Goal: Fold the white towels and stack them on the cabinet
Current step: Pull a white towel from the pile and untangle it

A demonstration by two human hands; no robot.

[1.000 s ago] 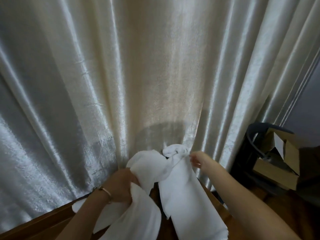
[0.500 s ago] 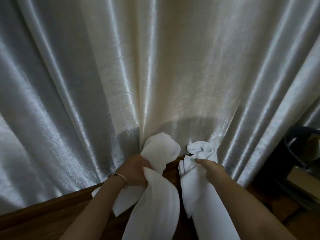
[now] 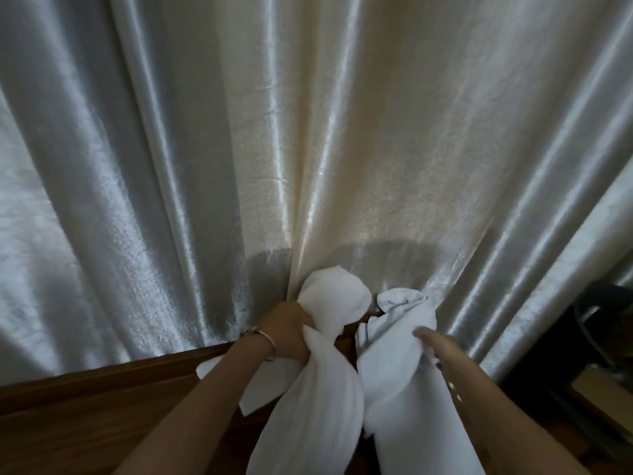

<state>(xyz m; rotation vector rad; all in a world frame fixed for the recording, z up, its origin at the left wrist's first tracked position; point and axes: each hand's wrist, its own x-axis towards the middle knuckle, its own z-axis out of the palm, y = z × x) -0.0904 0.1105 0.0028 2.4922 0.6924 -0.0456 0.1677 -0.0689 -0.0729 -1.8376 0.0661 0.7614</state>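
Low in the frame, both hands have shifted rightward: left hand (image 3: 291, 332) grips a bunched white towel (image 3: 318, 389), right hand (image 3: 435, 347) clutches another crumpled white towel (image 3: 400, 378); a shiny cream curtain (image 3: 308, 132) hangs behind.

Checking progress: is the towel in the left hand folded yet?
No. The towel hangs bunched from the left hand.

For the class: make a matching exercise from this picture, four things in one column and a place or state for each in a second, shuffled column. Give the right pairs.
Things
1. left hand
2. right hand
3. curtain
4. bracelet

Places or states
A. hangs in shiny folds behind the towels
B. grips the bunched left towel
C. sits on the left wrist
D. rests on the right towel

Pairs: 1-B, 2-D, 3-A, 4-C
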